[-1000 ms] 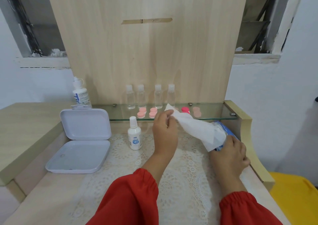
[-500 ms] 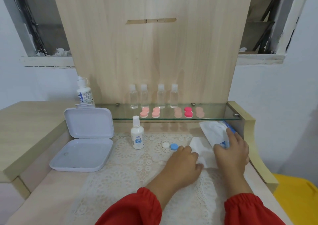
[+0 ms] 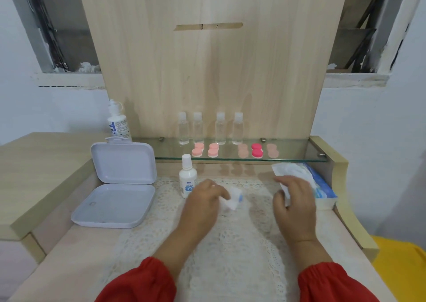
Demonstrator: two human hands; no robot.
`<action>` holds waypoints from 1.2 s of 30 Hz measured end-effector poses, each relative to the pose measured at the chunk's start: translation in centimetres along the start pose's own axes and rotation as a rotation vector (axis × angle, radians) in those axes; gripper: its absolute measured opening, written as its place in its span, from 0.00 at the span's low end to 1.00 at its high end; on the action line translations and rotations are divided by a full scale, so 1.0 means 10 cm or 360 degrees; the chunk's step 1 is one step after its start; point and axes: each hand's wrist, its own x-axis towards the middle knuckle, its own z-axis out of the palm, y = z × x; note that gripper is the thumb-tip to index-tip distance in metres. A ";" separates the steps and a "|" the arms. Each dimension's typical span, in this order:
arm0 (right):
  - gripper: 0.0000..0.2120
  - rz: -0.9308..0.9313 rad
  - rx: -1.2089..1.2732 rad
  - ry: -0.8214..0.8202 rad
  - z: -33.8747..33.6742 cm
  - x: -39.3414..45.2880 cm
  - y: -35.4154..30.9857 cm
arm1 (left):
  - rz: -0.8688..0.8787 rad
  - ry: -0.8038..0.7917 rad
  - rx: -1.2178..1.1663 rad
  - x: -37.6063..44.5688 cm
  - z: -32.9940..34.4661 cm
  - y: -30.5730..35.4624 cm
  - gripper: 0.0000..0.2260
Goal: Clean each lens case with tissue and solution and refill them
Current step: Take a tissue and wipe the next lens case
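Where hands (image 3: 202,200) work, bottle (image 3: 187,177) beside.

Both arms come into sight from the bottom edge, each in a bright red sleeve. The left sleeve (image 3: 140,283) is loose and full, puffing out a little before it gathers in at a soft cuff partway up the forearm; the right sleeve (image 3: 332,283) is cut the same way, with the cloth bunched into small folds at its gathered hem. Beyond the cuffs the forearms and wrists are bare. The left hand (image 3: 202,200) and the right hand (image 3: 295,200) wear no gloves, and I see no rings, watch or bracelet on either.
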 end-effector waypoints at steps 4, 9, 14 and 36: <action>0.20 0.0329 0.0191 -0.0939 0.14 -0.12 -0.24 | -0.0307 0.0280 -0.0229 0.02 -0.19 -0.25 0.11; 0.33 0.0568 0.0203 -0.1331 0.34 -0.12 -0.36 | -0.0248 0.0206 -0.0064 -0.04 -0.13 -0.33 0.13; 0.33 0.0669 0.0263 -0.1304 0.42 -0.15 -0.37 | -0.0015 -0.0131 0.0056 -0.09 -0.10 -0.29 0.18; 0.29 0.0704 0.0192 -0.1233 0.46 -0.18 -0.32 | -0.0427 0.0134 -0.0591 -0.03 -0.09 -0.25 0.12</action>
